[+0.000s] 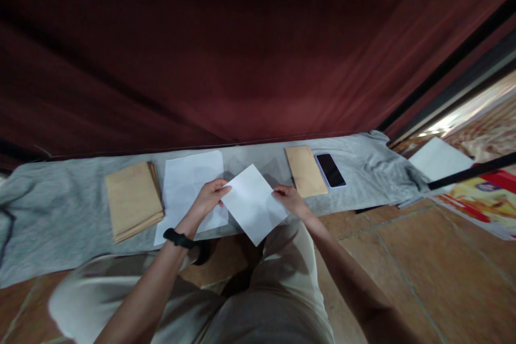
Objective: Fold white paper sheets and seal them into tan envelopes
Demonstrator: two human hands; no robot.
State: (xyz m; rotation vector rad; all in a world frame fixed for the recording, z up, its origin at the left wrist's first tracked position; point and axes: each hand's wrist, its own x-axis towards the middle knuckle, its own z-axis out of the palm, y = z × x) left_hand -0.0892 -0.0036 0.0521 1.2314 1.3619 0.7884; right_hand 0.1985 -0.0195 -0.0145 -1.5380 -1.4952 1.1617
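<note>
I hold a folded white sheet of paper (253,204) in the air over my lap, tilted like a diamond. My left hand (209,198) pinches its left corner, and a black band sits on that wrist. My right hand (289,199) grips its right edge. Under the left hand a stack of white sheets (189,180) lies on the grey cloth (52,209). A pile of brown envelopes (132,200) lies to the left of the sheets. One brown envelope (305,170) lies to the right, close to my right hand.
A black phone (330,170) lies face up beside the single envelope. A dark red curtain (226,48) hangs behind the cloth. A white sheet (439,160) and a colourful printed page (487,199) lie on the tiled floor (403,258) at right, crossed by a black bar (471,171).
</note>
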